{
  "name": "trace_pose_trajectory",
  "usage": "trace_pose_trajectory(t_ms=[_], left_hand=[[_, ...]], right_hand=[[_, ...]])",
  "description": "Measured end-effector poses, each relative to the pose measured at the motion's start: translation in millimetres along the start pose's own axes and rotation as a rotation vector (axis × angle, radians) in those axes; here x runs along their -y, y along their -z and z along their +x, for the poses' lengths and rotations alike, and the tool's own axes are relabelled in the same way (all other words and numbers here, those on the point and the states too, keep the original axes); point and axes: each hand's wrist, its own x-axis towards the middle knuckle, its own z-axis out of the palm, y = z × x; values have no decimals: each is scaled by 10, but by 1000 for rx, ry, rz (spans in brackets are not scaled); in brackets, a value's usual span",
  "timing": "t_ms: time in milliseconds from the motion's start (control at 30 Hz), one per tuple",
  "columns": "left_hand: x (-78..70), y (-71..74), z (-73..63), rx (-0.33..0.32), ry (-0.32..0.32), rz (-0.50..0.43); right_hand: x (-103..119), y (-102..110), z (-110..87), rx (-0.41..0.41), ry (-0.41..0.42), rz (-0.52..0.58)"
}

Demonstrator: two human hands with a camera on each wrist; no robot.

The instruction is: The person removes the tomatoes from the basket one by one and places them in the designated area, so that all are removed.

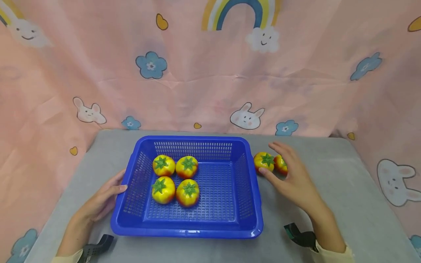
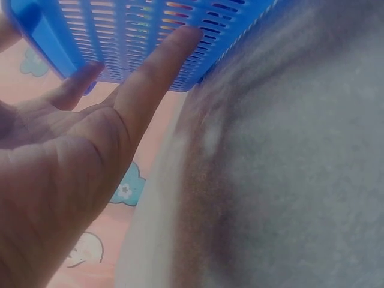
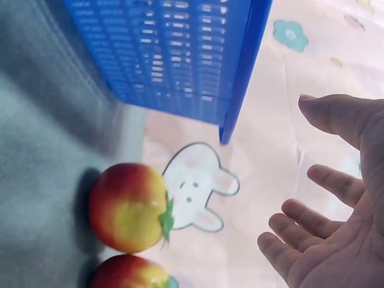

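Head view: the rectangular, perforated blue plastic basket point(image 1: 187, 233) contains four round yellow-red fruits point(image 1: 164, 195) with green caps. The left hand point(image 1: 105, 199) has its grip clamped on the basket's left side; the right hand point(image 1: 296, 182) has its grip apart, near two matching fruits point(image 1: 263, 160) on the grey counter point(image 1: 332, 175). Left wrist view: fingers point(image 2: 150, 81) contact the basket. Right wrist view: matching fruits lie side by side.

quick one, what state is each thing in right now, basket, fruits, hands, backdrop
basket, upright on the table, partly filled
four fruits in the basket, leafy tops up
two fruits outside, on the table, one partly hidden in the head view
left hand, touching the basket's side
right hand, fingers spread, holding nothing
backdrop, hanging, creased
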Motion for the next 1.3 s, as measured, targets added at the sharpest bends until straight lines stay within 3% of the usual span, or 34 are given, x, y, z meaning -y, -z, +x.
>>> trace_pose_trajectory(t_ms=[300, 933, 1300], left_hand=[[2, 32, 6, 23, -18, -1], [7, 24, -6, -12, -8, -8], [9, 12, -1, -13, 6, 43]], right_hand=[[227, -21, 79, 87, 73, -8], [665, -67, 291, 214, 178, -28], [940, -241, 407, 340, 272, -80]])
